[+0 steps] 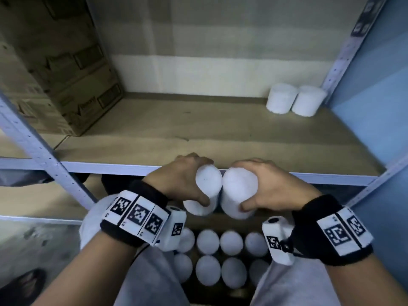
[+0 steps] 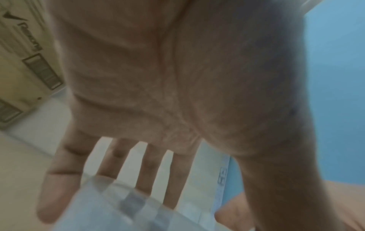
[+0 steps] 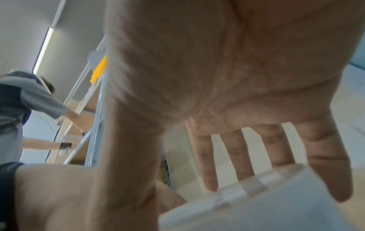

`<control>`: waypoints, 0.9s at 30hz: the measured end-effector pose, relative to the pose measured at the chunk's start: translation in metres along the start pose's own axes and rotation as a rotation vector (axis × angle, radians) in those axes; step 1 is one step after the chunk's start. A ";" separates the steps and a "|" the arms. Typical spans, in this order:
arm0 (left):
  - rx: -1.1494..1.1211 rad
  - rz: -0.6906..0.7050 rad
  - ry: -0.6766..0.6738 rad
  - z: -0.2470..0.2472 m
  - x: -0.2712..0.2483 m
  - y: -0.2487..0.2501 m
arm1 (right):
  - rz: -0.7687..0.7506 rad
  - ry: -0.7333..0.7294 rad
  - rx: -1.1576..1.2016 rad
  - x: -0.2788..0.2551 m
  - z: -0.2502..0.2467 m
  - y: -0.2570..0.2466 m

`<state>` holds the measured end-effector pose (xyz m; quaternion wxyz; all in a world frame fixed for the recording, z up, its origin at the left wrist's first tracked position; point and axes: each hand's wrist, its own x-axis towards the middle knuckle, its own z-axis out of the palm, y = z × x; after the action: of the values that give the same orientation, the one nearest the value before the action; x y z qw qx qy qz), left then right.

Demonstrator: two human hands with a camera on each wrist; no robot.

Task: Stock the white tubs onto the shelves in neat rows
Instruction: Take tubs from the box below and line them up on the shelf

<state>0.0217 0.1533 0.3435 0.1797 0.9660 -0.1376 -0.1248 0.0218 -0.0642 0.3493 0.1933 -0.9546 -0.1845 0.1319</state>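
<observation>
Head view: left hand [image 1: 178, 180] and right hand [image 1: 273, 186] each grasp one white tub [image 1: 207, 191] (sides touching) at the shelf [image 1: 198, 138] front edge; two tubs [image 1: 295, 102] stand rear-right.

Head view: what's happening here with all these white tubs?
A person is stocking a shelf. The left hand grips one white tub and the right hand grips another, side by side at the shelf's front edge. Two tubs already stand at the back right, and more tubs wait below.
</observation>
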 end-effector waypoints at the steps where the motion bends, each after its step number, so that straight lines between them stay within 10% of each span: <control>1: -0.006 0.009 0.021 -0.010 0.000 0.003 | -0.003 0.025 0.019 -0.001 -0.009 0.000; 11: -0.115 -0.031 0.185 -0.051 0.055 0.016 | 0.051 0.258 0.188 0.034 -0.046 0.018; 27: -0.052 -0.050 0.190 -0.028 0.087 0.013 | 0.158 0.217 0.060 0.066 -0.035 0.041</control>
<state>0.1080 0.1235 0.3573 0.2138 0.9716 -0.0925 -0.0405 0.1049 -0.0838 0.3518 0.2297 -0.9685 -0.0827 0.0484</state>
